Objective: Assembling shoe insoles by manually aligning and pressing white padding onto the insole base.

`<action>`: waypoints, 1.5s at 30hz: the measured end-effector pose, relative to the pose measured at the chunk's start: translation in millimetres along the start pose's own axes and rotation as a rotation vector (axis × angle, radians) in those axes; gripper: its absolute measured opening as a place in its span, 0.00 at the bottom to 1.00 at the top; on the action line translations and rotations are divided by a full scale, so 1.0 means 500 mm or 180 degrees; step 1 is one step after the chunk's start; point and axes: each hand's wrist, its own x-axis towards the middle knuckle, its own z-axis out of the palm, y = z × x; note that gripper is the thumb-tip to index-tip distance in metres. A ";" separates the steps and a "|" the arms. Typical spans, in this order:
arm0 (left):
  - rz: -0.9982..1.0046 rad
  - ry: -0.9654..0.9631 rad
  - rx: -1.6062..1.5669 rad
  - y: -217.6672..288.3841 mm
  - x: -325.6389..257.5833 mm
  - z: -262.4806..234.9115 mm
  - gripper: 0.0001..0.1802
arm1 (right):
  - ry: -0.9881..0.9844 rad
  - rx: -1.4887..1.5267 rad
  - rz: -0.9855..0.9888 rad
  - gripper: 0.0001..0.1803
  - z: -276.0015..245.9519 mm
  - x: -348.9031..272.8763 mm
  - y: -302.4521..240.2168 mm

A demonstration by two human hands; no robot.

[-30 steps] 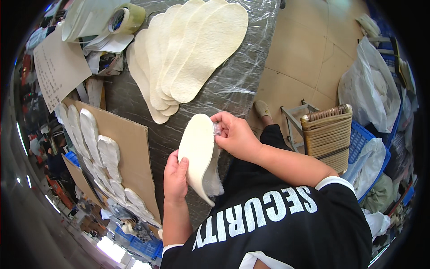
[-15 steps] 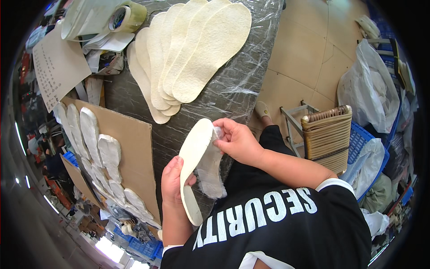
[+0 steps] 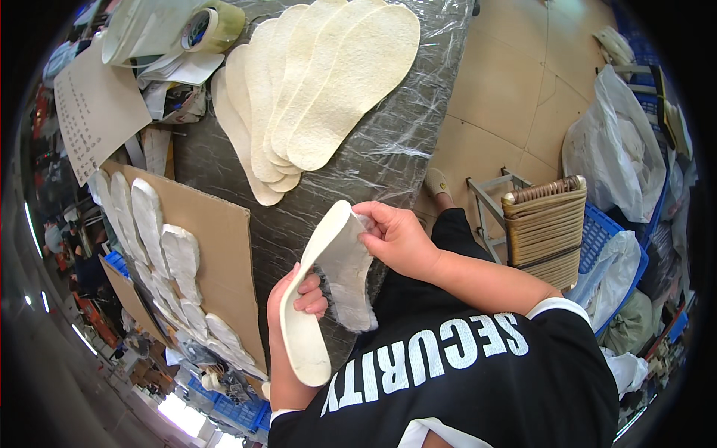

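A cream insole (image 3: 305, 355) stands on its side, bent, in front of my body. My left hand (image 3: 310, 295) is wrapped round its middle, fingers curled over the edge. My right hand (image 3: 399, 235) pinches the insole's upper end together with a thin grey-white piece (image 3: 347, 280) that hangs down behind it. That piece has a fuzzy edge and is roughly sole-shaped; what it is made of I cannot make out. Beyond my hands, several cream insoles (image 3: 358, 82) lie fanned out on the dark, film-covered table (image 3: 216, 168).
At the left, a cardboard sheet (image 3: 228, 254) carries several white padded pieces (image 3: 181, 261). Tape rolls (image 3: 216, 26) and a written paper sheet (image 3: 101, 108) sit at the far left. To the right are a woven-seat stool (image 3: 545, 231), blue crates (image 3: 597, 231) and plastic bags (image 3: 616, 149).
The insole's lower end has swung left and down, turning more of its face into view. My left fingers have shifted round it. My right hand keeps its pinch, almost in place.
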 end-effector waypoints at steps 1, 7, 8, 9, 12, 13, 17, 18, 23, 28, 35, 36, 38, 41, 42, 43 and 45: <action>0.0281 0.0409 0.0790 -0.007 0.000 0.014 0.18 | 0.0017 0.0088 -0.0003 0.22 0.001 0.001 0.000; 0.1231 0.1425 0.2676 -0.066 0.018 0.070 0.13 | -0.0071 0.0212 0.0119 0.24 0.001 -0.001 0.006; 0.1337 0.1530 0.2854 -0.069 0.020 0.073 0.12 | -0.0086 0.0172 0.0107 0.24 0.002 -0.001 0.011; 0.1336 0.1529 0.2855 -0.072 0.022 0.074 0.12 | -0.0085 0.0173 0.0106 0.24 0.003 -0.001 0.013; 0.1435 0.1703 0.2946 -0.067 0.022 0.069 0.12 | -0.0024 0.0181 0.0038 0.24 0.003 -0.001 0.011; 0.1213 0.1391 0.2645 -0.054 0.016 0.058 0.13 | -0.0041 0.0163 0.0045 0.24 0.001 -0.002 0.005; 0.1242 0.1395 0.2622 -0.066 0.018 0.062 0.14 | -0.0047 0.0111 -0.0021 0.24 0.002 -0.004 0.010; 0.1241 0.1394 0.2622 -0.069 0.022 0.062 0.14 | -0.0046 0.0111 -0.0020 0.24 0.001 -0.004 0.010; 0.1706 0.1518 0.3057 -0.077 0.031 0.050 0.14 | -0.0034 -0.0020 -0.0109 0.25 0.000 -0.006 0.008; 0.1701 0.1391 0.3083 -0.068 0.025 0.031 0.12 | -0.0123 0.0053 -0.0113 0.26 -0.005 -0.006 0.000; 0.1826 0.1331 0.3316 -0.061 0.030 0.026 0.12 | -0.0457 0.0322 -0.0323 0.36 -0.010 -0.006 0.028; 0.1822 0.1336 0.3320 -0.062 0.031 0.026 0.12 | -0.0455 0.0329 -0.0320 0.36 -0.013 -0.007 0.028; 0.1885 0.1347 0.3348 -0.064 0.032 0.025 0.12 | -0.0562 0.0100 -0.0228 0.40 -0.016 -0.010 0.019; 0.1889 0.1330 0.3375 -0.063 0.035 0.024 0.12 | -0.0601 0.0113 0.0232 0.42 -0.019 -0.020 0.010; 0.1884 0.1326 0.3380 -0.063 0.039 0.023 0.12 | -0.0593 0.0114 0.0231 0.42 -0.016 -0.026 0.005; 0.1924 0.1349 0.3392 -0.063 0.044 0.019 0.13 | -0.0254 0.0103 0.0221 0.41 -0.008 -0.035 -0.001; 0.1958 0.1375 0.3410 -0.062 0.049 0.013 0.13 | 0.0314 -0.0208 -0.0180 0.40 0.007 -0.064 -0.007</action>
